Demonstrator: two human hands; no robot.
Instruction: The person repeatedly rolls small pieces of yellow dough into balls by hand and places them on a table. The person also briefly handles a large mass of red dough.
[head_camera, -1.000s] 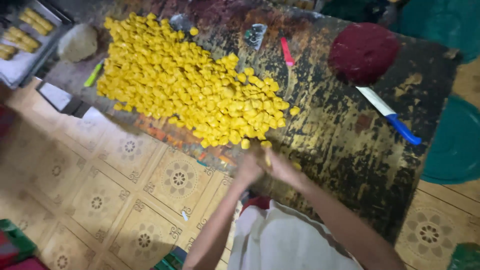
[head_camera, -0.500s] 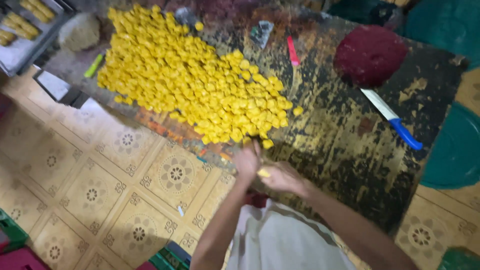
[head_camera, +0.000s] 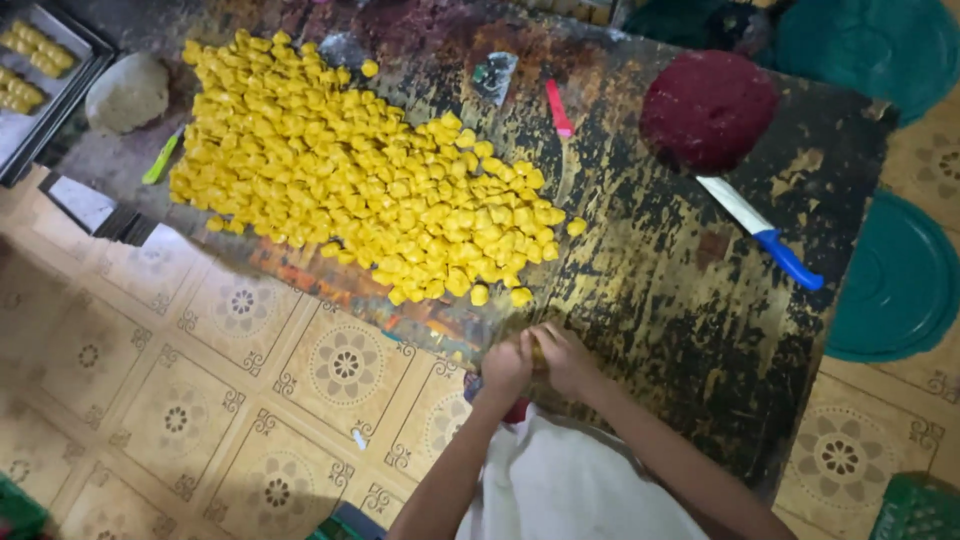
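We look down on a low, dark, worn wooden table (head_camera: 650, 270), its surface scuffed and patchy. Left of the table and below it, we see beige floor tiles with brown flower patterns (head_camera: 200, 400). Right of the table, two round teal plastic lids (head_camera: 900, 280) lie on the same tiled floor. Light falls evenly.

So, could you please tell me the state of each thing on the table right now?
Left hand: closed against the right.
Right hand: closed around a yellow piece, mostly hidden.
Yellow dough pieces: heaped, lying loose.
Red dough ball: whole.
Blue-handled knife: lying flat, untouched.
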